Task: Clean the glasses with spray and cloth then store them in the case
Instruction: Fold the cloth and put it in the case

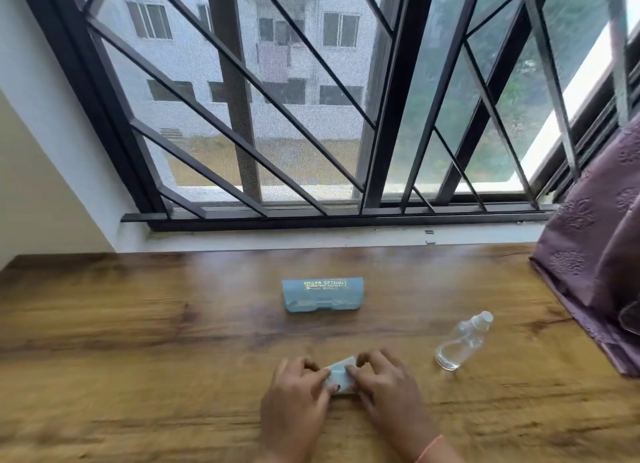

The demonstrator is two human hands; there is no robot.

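While the left hand (298, 391) and right hand (386, 384) pinched the small folded cloth (341, 376) from either end with curled fingers (354, 370), low on the surface (138, 358), the closed case (322, 294) lay straight ahead, long axis crosswise, and the spray bottle (462, 341) lay nearer the right hand.

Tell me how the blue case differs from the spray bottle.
The case is opaque pale blue with gold lettering; the spray bottle is clear. The case is wide and boxy; the spray bottle is slim with a narrow neck. The case sits mid-table; the spray bottle is right of it, nearer. Both rest on the table, untouched.
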